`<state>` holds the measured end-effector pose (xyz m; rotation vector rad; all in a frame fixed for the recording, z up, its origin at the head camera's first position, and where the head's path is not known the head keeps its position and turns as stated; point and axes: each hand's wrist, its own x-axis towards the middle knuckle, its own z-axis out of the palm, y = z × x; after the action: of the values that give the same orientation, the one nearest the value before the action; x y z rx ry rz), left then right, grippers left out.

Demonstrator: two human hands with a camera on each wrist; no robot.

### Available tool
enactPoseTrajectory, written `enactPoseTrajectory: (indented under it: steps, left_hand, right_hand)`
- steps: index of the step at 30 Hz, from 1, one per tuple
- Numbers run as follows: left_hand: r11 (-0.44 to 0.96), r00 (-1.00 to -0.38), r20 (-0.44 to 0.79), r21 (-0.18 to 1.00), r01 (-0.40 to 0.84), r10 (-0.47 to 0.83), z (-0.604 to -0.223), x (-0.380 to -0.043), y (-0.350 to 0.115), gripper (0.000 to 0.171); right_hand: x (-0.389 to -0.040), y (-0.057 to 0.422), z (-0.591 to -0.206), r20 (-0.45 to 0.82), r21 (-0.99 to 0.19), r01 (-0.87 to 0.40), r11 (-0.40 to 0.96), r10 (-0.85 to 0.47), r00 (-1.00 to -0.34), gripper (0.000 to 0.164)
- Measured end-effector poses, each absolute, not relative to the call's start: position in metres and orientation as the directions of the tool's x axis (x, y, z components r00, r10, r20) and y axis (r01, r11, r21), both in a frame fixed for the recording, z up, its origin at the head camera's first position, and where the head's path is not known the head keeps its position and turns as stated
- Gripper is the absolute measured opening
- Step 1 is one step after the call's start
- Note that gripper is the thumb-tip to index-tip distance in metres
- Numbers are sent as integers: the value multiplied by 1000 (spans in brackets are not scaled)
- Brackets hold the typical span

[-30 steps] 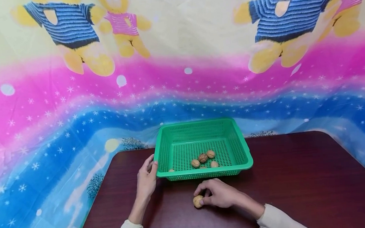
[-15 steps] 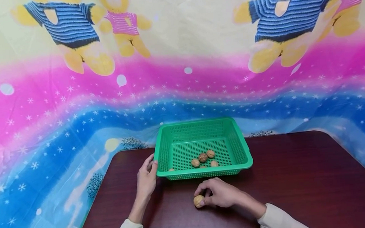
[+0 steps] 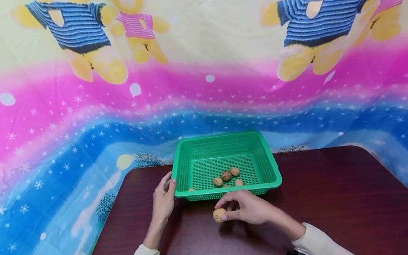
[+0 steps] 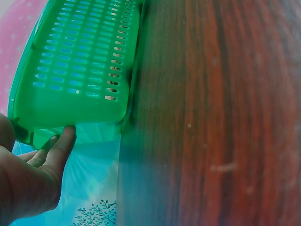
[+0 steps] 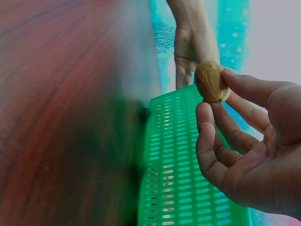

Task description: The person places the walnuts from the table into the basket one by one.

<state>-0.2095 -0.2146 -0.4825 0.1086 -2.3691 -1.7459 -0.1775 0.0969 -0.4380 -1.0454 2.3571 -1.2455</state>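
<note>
Between the thumb and fingertips of my right hand [image 3: 250, 208] a tan walnut [image 3: 219, 215] is pinched, in front of the basket and above its shadow on the table. The right wrist view shows the walnut [image 5: 211, 82] at the fingertips, the other fingers bent beneath. My left hand [image 3: 163, 200] grips the left rim of a green plastic basket [image 3: 226, 190], thumb at the rim and fingers against the outer side wall in the left wrist view. Several walnuts [image 3: 226, 176] lie on the basket's perforated floor; its front wall partly hides some of them.
The basket stands at the back of a dark red-brown wooden table [image 3: 336, 197]. Behind it hangs a cloth backdrop [image 3: 201, 88] printed with bears and snowflakes, close to the table's far edge.
My right hand has lifted the walnut off the table and moved a little toward the basket. My left hand and the basket have stayed in place.
</note>
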Motion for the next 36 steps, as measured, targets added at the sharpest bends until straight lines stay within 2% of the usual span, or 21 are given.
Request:
enactPoseTrajectory:
  steps: [10, 22, 36]
  left_hand:
    - [306, -981, 107, 951, 52, -164, -482, -208, -215, 52]
    - [310, -980, 110, 949, 54, -167, -482, -208, -215, 50]
    - [299, -982, 106, 953, 55, -159, -482, -209, -216, 50]
  right_hand:
    - [-179, 102, -421, 143, -804, -484, 345, -678, -721, 27]
    - [-202, 116, -409, 184, -828, -453, 331, -602, -777, 27]
    - [-231, 128, -410, 100, -872, -325, 368, -514, -852, 28]
